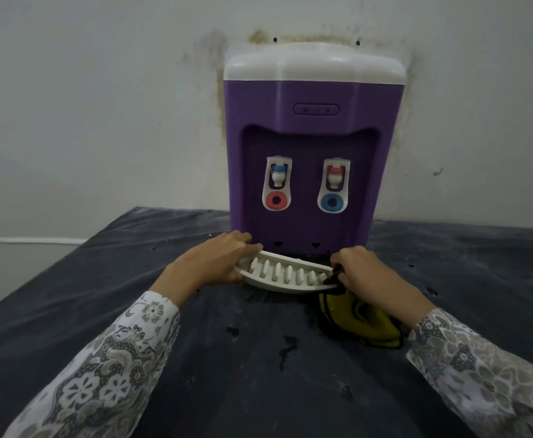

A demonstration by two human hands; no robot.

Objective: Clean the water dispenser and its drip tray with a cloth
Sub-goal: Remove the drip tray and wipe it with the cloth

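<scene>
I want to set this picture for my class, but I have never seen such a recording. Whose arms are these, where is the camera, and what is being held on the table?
The one picture comes from a camera worn on a person's head, looking forward and down, so the patterned sleeves are that person's own. A purple water dispenser stands on a dark table against a stained wall. The left hand grips one end of the white drip tray, just in front of the dispenser's base. The right hand holds the other end together with a yellow cloth, which trails onto the table.
</scene>
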